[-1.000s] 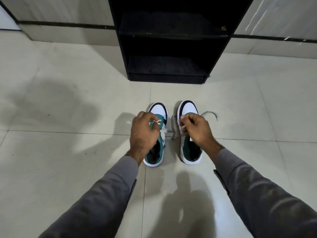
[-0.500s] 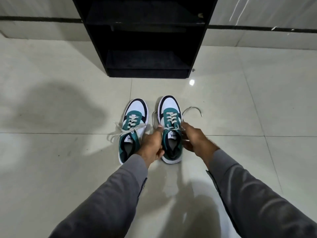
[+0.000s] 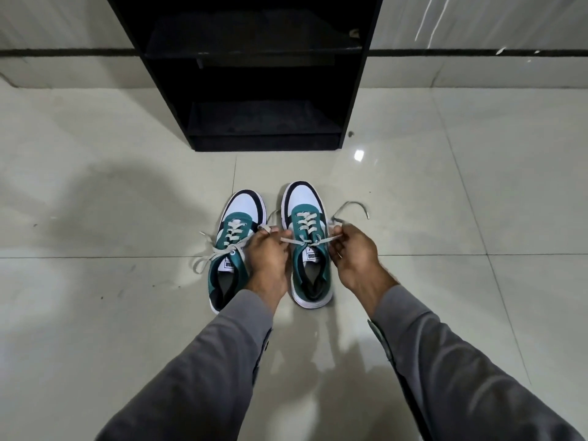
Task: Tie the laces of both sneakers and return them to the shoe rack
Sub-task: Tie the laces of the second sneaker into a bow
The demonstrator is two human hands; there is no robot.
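Observation:
Two green, white and black sneakers stand side by side on the tiled floor, toes pointing at the rack. The left sneaker (image 3: 237,240) has its pale laces lying loose to its left. The right sneaker (image 3: 307,224) sits between my hands. My left hand (image 3: 269,259) pinches one end of the right sneaker's lace (image 3: 321,241) on the shoe's left side. My right hand (image 3: 353,253) pinches the other end on its right side, with the lace stretched taut across the tongue. A free lace tail (image 3: 353,206) curls on the floor beyond my right hand.
A black open shoe rack (image 3: 254,71) stands against the wall straight ahead, its shelves dark and bare as far as I can see. Glossy light floor tiles (image 3: 461,202) spread on both sides. A dark band runs along the wall's base.
My hands left the left sneaker, moved onto the right one and have pulled its lace ends apart sideways. The view shifted, bringing the sneakers and rack closer to centre.

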